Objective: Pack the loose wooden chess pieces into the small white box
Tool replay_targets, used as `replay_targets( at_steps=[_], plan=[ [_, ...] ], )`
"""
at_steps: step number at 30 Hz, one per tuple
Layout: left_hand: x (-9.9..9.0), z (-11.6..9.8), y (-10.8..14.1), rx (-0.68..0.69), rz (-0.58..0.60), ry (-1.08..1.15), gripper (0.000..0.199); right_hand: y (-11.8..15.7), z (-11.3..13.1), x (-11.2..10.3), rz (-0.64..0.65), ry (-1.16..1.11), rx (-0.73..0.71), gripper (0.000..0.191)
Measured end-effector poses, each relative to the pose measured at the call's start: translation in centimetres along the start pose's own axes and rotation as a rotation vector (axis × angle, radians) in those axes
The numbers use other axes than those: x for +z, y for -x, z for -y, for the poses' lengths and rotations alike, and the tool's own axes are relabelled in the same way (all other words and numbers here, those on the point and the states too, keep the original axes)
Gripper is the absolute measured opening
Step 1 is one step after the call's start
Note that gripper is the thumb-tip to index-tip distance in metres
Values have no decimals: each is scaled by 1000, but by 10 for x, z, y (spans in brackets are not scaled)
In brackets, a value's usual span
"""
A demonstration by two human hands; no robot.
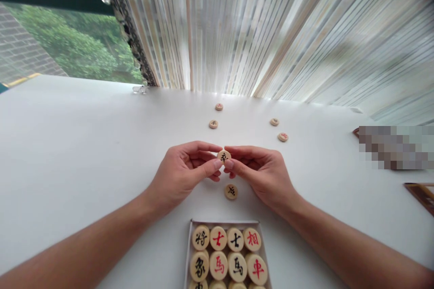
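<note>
Between both hands a round wooden piece [224,157] with a black character is held upright, its face toward me. My left hand [190,165] pinches its left side between thumb and fingers. On its right side, my right hand [259,169] grips it the same way. Just below the hands, another piece [231,191] with a black character lies flat on the white table [84,153]. At the bottom centre stands an open white box [187,253] with rows of wooden pieces, marked in red or black.
Beyond the hands lie a red-marked piece [219,107], a black-marked piece [213,124], and two more pieces [274,122] at the right. A striped curtain [217,31] hangs behind the table. Brown-edged objects [420,194] are at the right edge.
</note>
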State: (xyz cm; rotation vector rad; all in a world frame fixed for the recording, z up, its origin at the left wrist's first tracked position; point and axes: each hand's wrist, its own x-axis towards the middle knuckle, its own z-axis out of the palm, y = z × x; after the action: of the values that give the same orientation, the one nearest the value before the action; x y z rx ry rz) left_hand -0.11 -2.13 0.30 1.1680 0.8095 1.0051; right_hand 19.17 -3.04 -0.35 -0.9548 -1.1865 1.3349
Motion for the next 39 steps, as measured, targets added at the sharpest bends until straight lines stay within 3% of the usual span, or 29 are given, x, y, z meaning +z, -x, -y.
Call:
replay_targets(
  at_steps=[15,25,32,39],
  plan=[
    [-2,1,1,-10,9,-2,25,0,3,-2,41,0,19,28],
    [-2,2,0,21,-16,-8,24,1,0,0,-20,-8,-40,30],
    [-4,4,-1,44,-17,-29,20,0,-3,1,43,-73,-122,26],
    [-3,3,-1,36,-11,-5,24,1,-5,0,33,-39,-99,29]
  ],
)
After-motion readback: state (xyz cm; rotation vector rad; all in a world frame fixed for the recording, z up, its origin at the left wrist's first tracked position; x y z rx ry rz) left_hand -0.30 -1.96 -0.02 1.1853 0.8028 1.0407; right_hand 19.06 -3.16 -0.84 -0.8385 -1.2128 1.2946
